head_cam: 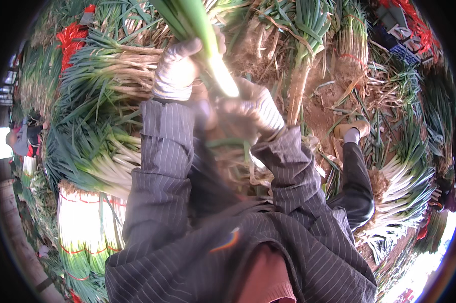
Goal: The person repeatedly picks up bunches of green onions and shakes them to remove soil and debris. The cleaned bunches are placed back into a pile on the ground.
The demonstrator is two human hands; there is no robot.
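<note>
A large leek or Welsh onion (209,45), with green leaves and a bright white lower stalk, slants down to the right in front of me. My left hand (180,66), in a striped light work glove, is closed around its green part. My right hand (252,108), gloved the same way and blurred by motion, is by the white lower end; its fingers are curled, and whether they touch the stalk is unclear. Unpeeled stalks with brown outer skins (137,70) lie beside my left hand. White cleaned stalks (118,163) are heaped below them, left of my left sleeve.
Bundles tied with red bands (91,219) stand at lower left. Another pile of white stalks (394,189) lies right of my bent leg. Leaf scraps litter the brown soil (318,102). Red ties (72,41) and a blue crate (404,53) are farther off. A person (27,140) is at far left.
</note>
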